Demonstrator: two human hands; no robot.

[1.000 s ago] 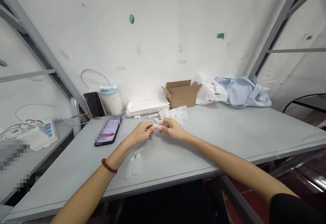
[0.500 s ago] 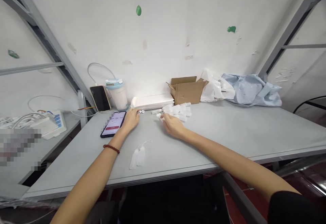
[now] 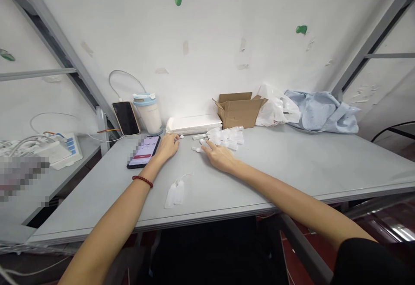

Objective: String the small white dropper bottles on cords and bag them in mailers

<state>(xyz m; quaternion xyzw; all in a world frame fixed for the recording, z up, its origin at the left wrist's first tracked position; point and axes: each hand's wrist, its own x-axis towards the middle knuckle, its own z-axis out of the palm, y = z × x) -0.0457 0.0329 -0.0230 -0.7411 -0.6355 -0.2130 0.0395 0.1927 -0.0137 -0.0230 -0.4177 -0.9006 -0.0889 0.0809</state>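
Observation:
My left hand (image 3: 169,145) rests near the phone with the timer (image 3: 142,153), its fingers closed round something small and white whose shape is mostly hidden. At the near side of a pile of translucent white pieces (image 3: 228,137), my right hand (image 3: 218,154) has its fingertips on a small white piece (image 3: 203,142); whether it grips it is unclear. Two flat white tags (image 3: 175,193) with a thin string lie near the table's front edge, between my forearms.
Along the wall stand an upright phone (image 3: 126,117), a cup with a blue lid (image 3: 149,114), a flat white stack (image 3: 193,124), an open cardboard box (image 3: 241,112), a white plastic bag (image 3: 277,108) and light blue cloth (image 3: 319,111). A power strip (image 3: 69,149) sits on the left.
The view has tilted slightly. My right fingers have shifted a little at the near edge of the pile, and a small white piece now shows beside them. My left hand has hardly moved.

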